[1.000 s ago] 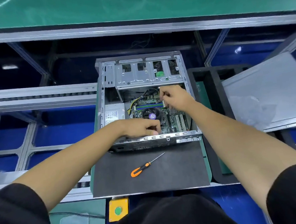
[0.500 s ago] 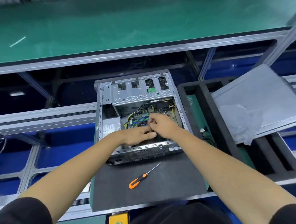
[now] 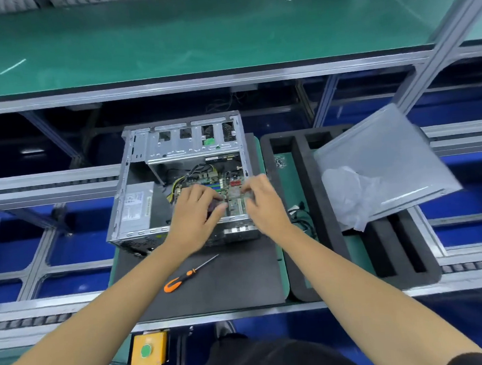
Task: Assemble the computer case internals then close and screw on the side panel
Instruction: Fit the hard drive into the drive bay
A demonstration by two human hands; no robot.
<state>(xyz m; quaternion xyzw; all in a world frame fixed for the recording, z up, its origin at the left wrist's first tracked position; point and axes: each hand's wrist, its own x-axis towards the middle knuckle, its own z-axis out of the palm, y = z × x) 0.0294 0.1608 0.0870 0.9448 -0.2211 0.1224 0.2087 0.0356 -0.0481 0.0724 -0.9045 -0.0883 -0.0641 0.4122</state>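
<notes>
Reaching into the open case (image 3: pixel 183 183) on the mat (image 3: pixel 226 279), the left hand (image 3: pixel 196 213) lies curled over the fan, while the right hand (image 3: pixel 263 200), earlier touching it, now pinches something blurred above the board.

Green-topped workbench (image 3: pixel 196 30) behind; aluminium frame rails (image 3: pixel 50 180), blue panels (image 3: pixel 77 248) below; roller conveyor track (image 3: pixel 470 267).

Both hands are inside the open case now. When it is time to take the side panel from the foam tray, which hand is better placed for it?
Probably the right hand: the side panel leans on the foam tray right of the case, on its side. The left hand would cross over.
</notes>
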